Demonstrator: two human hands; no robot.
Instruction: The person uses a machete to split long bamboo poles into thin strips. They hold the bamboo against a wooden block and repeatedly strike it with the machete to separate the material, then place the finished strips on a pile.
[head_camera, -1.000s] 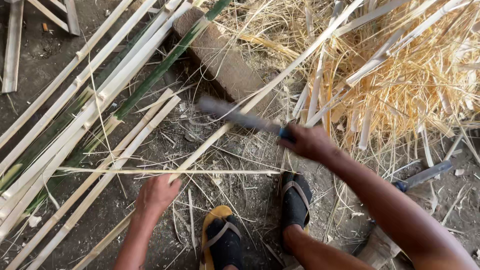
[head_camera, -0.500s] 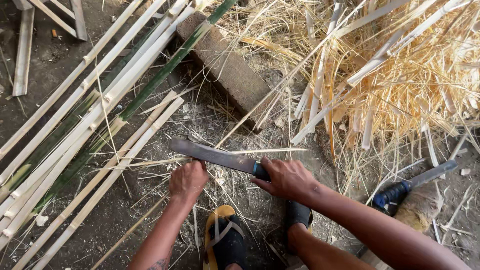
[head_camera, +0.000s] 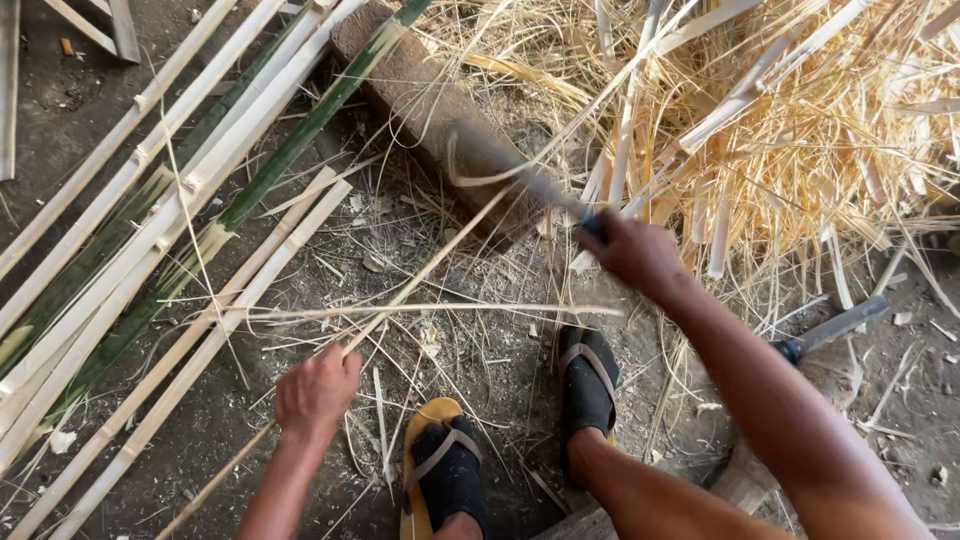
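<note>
The left hand (head_camera: 316, 388) is clamped on a thin bamboo strip (head_camera: 430, 268) slanting up across the dirt floor, while the right hand (head_camera: 630, 252) grips a blurred machete (head_camera: 510, 170) above it, so a glancing blade could likely nick the left fingers.

Split bamboo strips (head_camera: 150, 210) left; shavings heap (head_camera: 800, 130) right; wooden block (head_camera: 440, 110) between; second knife (head_camera: 835, 328) right of feet.
</note>
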